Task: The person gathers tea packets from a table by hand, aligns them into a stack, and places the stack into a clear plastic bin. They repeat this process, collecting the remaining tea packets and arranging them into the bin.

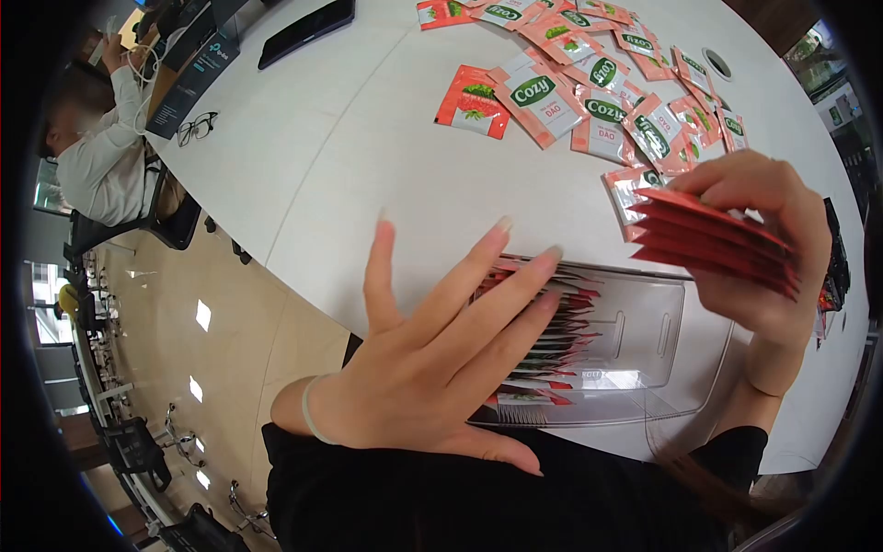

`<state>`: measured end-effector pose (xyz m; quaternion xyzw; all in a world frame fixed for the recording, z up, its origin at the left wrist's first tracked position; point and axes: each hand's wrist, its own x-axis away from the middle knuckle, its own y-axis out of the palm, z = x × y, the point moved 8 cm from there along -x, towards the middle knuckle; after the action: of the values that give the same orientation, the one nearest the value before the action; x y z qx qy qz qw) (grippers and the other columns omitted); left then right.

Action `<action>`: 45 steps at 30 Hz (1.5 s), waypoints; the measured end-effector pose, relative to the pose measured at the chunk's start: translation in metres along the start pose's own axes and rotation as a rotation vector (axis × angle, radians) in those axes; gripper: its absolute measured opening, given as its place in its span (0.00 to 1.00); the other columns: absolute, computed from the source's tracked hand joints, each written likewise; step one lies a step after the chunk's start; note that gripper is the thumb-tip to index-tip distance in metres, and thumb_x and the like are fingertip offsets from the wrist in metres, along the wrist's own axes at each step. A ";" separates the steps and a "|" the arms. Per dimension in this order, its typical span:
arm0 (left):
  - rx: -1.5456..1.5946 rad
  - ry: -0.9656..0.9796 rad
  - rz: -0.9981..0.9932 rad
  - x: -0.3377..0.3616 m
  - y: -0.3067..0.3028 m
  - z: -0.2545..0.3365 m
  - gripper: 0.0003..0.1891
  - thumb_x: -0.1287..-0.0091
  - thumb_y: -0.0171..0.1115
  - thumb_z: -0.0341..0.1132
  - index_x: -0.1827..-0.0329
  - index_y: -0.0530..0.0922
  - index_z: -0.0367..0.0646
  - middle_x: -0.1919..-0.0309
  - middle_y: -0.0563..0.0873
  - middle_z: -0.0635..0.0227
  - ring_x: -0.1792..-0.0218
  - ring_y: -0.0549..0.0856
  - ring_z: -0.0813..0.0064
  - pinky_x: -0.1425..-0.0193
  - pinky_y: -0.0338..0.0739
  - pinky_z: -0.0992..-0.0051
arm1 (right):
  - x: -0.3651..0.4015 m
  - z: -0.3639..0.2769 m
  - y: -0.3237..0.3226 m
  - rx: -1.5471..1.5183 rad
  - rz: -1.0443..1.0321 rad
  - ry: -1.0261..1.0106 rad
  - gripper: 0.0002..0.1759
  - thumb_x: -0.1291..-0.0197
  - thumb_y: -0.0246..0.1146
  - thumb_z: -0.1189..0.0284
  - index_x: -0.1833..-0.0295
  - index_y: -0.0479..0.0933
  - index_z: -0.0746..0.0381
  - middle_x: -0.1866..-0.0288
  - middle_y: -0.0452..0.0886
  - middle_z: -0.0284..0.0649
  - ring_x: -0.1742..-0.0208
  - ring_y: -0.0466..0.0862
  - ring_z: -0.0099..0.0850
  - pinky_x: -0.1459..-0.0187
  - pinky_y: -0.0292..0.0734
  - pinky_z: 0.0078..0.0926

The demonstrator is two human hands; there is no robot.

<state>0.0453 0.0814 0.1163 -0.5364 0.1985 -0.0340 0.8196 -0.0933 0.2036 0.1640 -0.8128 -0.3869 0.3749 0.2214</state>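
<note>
My right hand (777, 207) grips a fanned stack of red tea sachets (713, 241), raised above the right end of a clear plastic box (694, 391). My left hand (414, 368) is open, fingers spread over the box's left part, and hides some of what lies there. Inside the box, a row of sachets (566, 345) stands on edge at the left; bare plastic shows at the right. Beyond the hands lies a loose pile of pink and white "Cozy" sachets (543, 97). One red sachet with a strawberry picture (474, 103) lies at the pile's left edge.
A dark phone (306, 32) lies at the far left of the white table (340, 184). Eyeglasses (197, 129) and a dark TP-Link box (198, 78) are near its left edge. A seated person (101, 166) is beyond. The table has a round cable hole (716, 63).
</note>
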 end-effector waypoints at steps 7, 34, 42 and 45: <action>-0.111 0.003 0.110 0.023 0.017 0.013 0.38 0.45 0.57 0.70 0.50 0.82 0.41 0.47 0.82 0.66 0.47 0.82 0.73 0.29 0.37 0.41 | 0.009 -0.007 0.014 0.121 -0.066 0.055 0.22 0.72 0.66 0.77 0.62 0.75 0.65 0.63 0.84 0.47 0.62 0.85 0.37 0.59 0.79 0.28; -0.198 0.077 0.343 0.042 0.019 0.016 0.21 0.31 0.53 0.55 0.52 0.83 0.49 0.55 0.85 0.72 0.50 0.85 0.71 0.28 0.44 0.39 | -0.011 -0.023 0.102 0.234 -0.616 -0.167 0.43 0.59 0.70 0.76 0.33 0.62 0.67 0.33 0.69 0.51 0.32 0.70 0.50 0.37 0.67 0.44; -0.039 0.062 0.226 0.030 -0.002 0.007 0.14 0.41 0.63 0.43 0.57 0.85 0.46 0.57 0.86 0.71 0.53 0.85 0.73 0.29 0.56 0.47 | -0.016 -0.037 0.080 0.332 -0.436 -0.195 0.37 0.69 0.70 0.80 0.44 0.74 0.66 0.47 0.78 0.45 0.48 0.78 0.43 0.50 0.75 0.36; -0.045 0.085 0.211 0.025 -0.008 0.008 0.13 0.48 0.68 0.35 0.58 0.85 0.45 0.57 0.86 0.72 0.54 0.85 0.75 0.31 0.64 0.50 | -0.013 -0.042 0.069 0.422 -0.412 -0.193 0.26 0.70 0.70 0.80 0.56 0.78 0.64 0.61 0.79 0.40 0.64 0.80 0.38 0.65 0.76 0.31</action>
<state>0.0724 0.0777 0.1189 -0.5289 0.2892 0.0339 0.7972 -0.0338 0.1488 0.1507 -0.6139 -0.4767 0.4696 0.4187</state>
